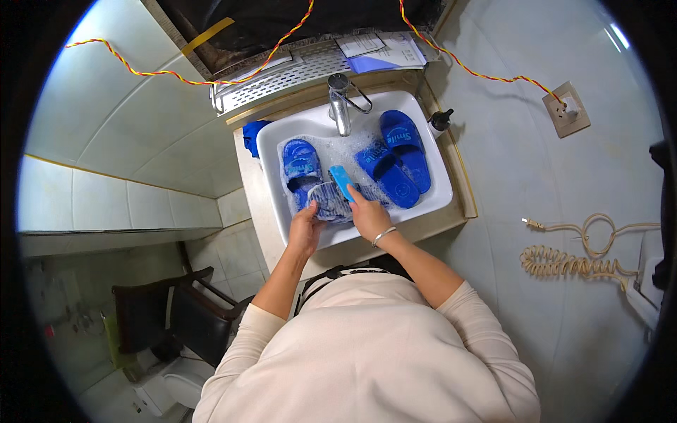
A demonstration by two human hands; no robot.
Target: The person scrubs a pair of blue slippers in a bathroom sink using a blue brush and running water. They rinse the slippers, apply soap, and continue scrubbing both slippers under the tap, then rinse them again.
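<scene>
My left hand [305, 231] grips one end of a slipper turned sole up, its ridged sole [329, 200] streaked grey and blue with suds. In my right hand [368, 217] is a light-blue scrub brush [342, 181], angled over that sole; its bristles are mostly hidden. A blue slide slipper [300, 158] lies strap up at the left of the white sink [443, 193]. Two more blue slippers, one at the far right [418, 164] and one partly overlapping it [394, 182], rest on the other side. Foamy water surrounds them.
A chrome faucet [341, 111] rises behind the basin. Blue cloth [253, 138] and a dark pump bottle [440, 120] flank it. Above is a perforated metal shelf [296, 71] with papers [389, 53]. A twisted red-yellow cord [476, 75] reaches a wall socket [566, 109]. A chair [195, 312] stands lower left.
</scene>
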